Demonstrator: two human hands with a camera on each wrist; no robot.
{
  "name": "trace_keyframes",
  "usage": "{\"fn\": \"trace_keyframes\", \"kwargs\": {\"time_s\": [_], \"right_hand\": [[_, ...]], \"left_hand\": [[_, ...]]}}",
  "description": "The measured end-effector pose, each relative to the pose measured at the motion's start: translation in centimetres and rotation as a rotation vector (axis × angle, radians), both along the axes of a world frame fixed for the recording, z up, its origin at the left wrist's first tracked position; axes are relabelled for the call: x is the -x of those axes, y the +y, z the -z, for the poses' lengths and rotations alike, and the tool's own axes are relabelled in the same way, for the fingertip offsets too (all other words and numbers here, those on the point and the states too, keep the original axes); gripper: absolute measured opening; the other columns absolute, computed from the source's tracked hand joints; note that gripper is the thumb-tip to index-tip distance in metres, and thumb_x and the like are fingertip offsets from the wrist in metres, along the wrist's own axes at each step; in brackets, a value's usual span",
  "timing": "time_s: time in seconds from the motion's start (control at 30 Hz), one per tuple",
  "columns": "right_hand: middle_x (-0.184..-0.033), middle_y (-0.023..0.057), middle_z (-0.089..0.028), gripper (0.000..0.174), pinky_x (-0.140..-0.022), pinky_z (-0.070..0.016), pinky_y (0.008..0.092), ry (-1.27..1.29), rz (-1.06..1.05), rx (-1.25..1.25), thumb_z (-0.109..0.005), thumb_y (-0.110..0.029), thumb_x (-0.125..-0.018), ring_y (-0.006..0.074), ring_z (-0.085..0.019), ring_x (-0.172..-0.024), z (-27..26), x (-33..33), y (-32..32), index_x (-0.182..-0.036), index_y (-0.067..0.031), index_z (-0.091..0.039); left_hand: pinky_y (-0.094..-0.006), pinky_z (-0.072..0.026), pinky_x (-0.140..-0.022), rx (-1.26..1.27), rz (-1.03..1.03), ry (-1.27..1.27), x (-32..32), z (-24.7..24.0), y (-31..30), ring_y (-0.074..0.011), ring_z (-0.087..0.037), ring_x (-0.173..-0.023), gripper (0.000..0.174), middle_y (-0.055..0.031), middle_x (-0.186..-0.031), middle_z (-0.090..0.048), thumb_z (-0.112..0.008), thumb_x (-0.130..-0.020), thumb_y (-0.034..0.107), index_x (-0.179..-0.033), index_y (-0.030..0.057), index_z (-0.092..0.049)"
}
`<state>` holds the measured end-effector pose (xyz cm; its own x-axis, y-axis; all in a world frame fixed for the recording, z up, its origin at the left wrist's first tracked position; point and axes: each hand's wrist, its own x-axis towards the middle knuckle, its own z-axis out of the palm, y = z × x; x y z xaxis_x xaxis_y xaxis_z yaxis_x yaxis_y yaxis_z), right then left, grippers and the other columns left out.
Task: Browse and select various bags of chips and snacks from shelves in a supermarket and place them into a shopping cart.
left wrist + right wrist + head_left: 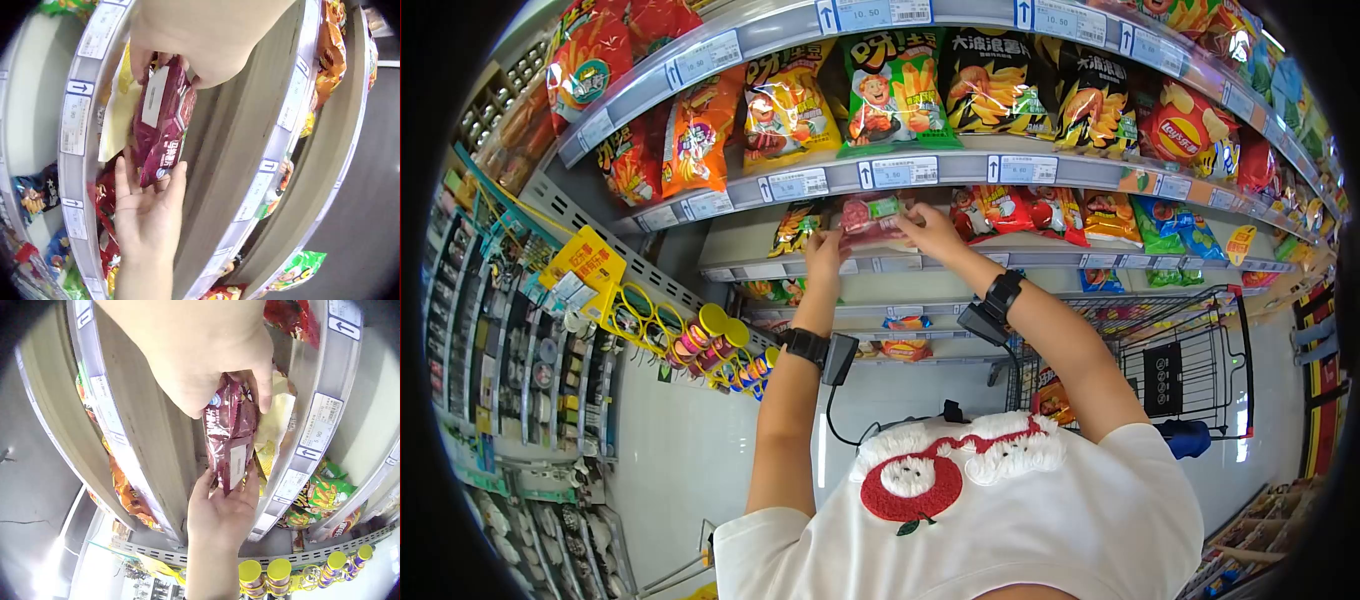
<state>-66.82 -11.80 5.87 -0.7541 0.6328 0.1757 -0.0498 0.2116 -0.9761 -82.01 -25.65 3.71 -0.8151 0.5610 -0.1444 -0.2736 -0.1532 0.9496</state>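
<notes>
Both hands hold one dark red snack bag (870, 218) (164, 125) (232, 434) by its two ends, at the middle shelf. The left hand (824, 258) pinches the left end; in the left wrist view this hand (194, 37) is at the top, and in the right wrist view it (219, 512) comes from below. The right hand (932, 232) grips the other end, its fingers curled round it; it shows in the left wrist view (149, 215) and right wrist view (200, 362). A yellow and black bag (797, 228) lies beside the held bag.
Chip bags (897, 95) fill the shelf above, and red bags (1000, 212) lie to the right. A shopping cart (1190, 350) stands at the right. Yellow-lidded cans (713, 320) hang at the left shelf end.
</notes>
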Motion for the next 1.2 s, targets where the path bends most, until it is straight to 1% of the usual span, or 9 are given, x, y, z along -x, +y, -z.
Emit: {"fn": "trace_keyframes", "kwargs": {"time_s": [0.13,0.23,0.27,0.33,0.57,0.63,0.8,1.07,1.2], "right_hand": [[-0.073,0.0023,-0.049,0.030,-0.059,-0.0555,0.0286,-0.192,0.028,-0.008,-0.065,-0.026,-0.083,0.0101,-0.054,-0.068,1.7,-1.9,0.6,-0.076,-0.0018,-0.048],[-0.072,0.0006,-0.048,0.029,-0.055,-0.0502,0.0243,-0.040,-0.071,0.240,-0.066,-0.023,-0.083,0.0072,-0.050,-0.065,2.4,-5.2,-0.4,-0.073,-0.0046,-0.046],[-0.072,-0.0013,-0.046,0.025,-0.053,-0.0406,0.0213,-0.096,-0.040,0.191,-0.066,-0.017,-0.082,0.0053,-0.043,-0.062,1.8,-6.6,-1.2,-0.073,-0.0067,-0.046],[-0.072,-0.0023,-0.046,0.023,-0.053,-0.0357,0.0213,0.038,-0.044,0.309,-0.066,-0.014,-0.082,0.0048,-0.041,-0.061,2.6,-9.0,-2.1,-0.074,-0.0070,-0.046],[-0.082,0.0000,-0.054,0.023,-0.068,-0.0423,0.0208,0.151,-0.024,0.380,-0.068,-0.004,-0.077,0.0067,-0.053,-0.079,1.6,-17.7,-5.6,-0.083,-0.0078,-0.046],[-0.086,0.0002,-0.054,0.025,-0.070,-0.0432,0.0219,0.235,0.011,0.383,-0.067,-0.003,-0.077,0.0076,-0.053,-0.081,1.4,-20.2,-6.0,-0.088,-0.0081,-0.045],[-0.108,0.0075,-0.054,0.052,-0.087,-0.0408,0.0280,0.153,0.131,0.386,-0.057,-0.013,-0.086,0.0141,-0.051,-0.101,-0.5,-26.5,-7.2,-0.132,-0.0038,-0.033],[-0.123,0.0093,-0.048,0.063,-0.095,-0.0374,0.0289,0.149,0.421,0.454,-0.064,-0.015,-0.083,0.0157,-0.047,-0.110,-0.9,-33.4,-8.6,-0.133,0.0023,-0.030],[-0.111,0.0112,-0.055,0.064,-0.088,-0.0415,0.0293,0.007,0.610,0.322,-0.069,-0.021,-0.080,0.0159,-0.051,-0.103,-0.5,-37.3,-9.0,-0.130,0.0023,-0.035]], "left_hand": [[-0.0358,-0.0505,-0.079,-0.180,0.243,-0.137,-3.5,-1.8,-2.2,-0.0192,-0.058,-0.090,0.026,-0.0051,-0.096,-0.057,-0.058,-0.086,0.019,-0.106,0.0046,-0.051],[-0.0339,-0.0490,-0.082,-0.185,0.401,-0.288,-5.2,-1.6,-2.7,-0.0193,-0.058,-0.095,0.030,-0.0069,-0.103,-0.058,-0.056,-0.088,0.022,-0.111,0.0051,-0.049],[-0.0326,-0.0489,-0.081,-0.206,0.462,-0.369,-6.7,-3.0,-3.3,-0.0186,-0.058,-0.094,0.031,-0.0070,-0.102,-0.058,-0.057,-0.087,0.022,-0.111,0.0054,-0.049],[-0.0310,-0.0487,-0.081,-0.242,0.575,-0.501,-8.4,-4.2,-3.9,-0.0189,-0.058,-0.096,0.038,-0.0087,-0.105,-0.058,-0.060,-0.086,0.023,-0.117,0.0069,-0.046],[-0.0331,-0.0432,-0.091,-0.058,0.744,0.025,-13.4,-3.2,-2.5,-0.0185,-0.052,-0.108,0.062,-0.0099,-0.120,-0.051,-0.067,-0.078,0.007,-0.129,0.0037,-0.034],[-0.0335,-0.0426,-0.093,-0.095,0.802,-0.058,-15.4,-2.9,-1.3,-0.0185,-0.051,-0.109,0.062,-0.0103,-0.120,-0.051,-0.066,-0.076,0.002,-0.129,0.0031,-0.034],[-0.0346,-0.0434,-0.093,-0.058,1.027,-0.218,-19.9,-4.1,0.7,-0.0194,-0.052,-0.107,0.064,-0.0105,-0.118,-0.052,-0.067,-0.073,-0.002,-0.128,0.0012,-0.034],[-0.0328,-0.0425,-0.092,-0.052,1.373,-0.102,-27.1,-3.2,5.7,-0.0176,-0.053,-0.106,0.065,-0.0081,-0.116,-0.054,-0.073,-0.068,0.002,-0.125,0.0030,-0.040],[-0.0325,-0.0419,-0.093,-0.024,1.471,-0.081,-31.1,-1.9,8.0,-0.0183,-0.053,-0.105,0.064,-0.0078,-0.115,-0.054,-0.073,-0.068,0.002,-0.124,0.0030,-0.041]]}}
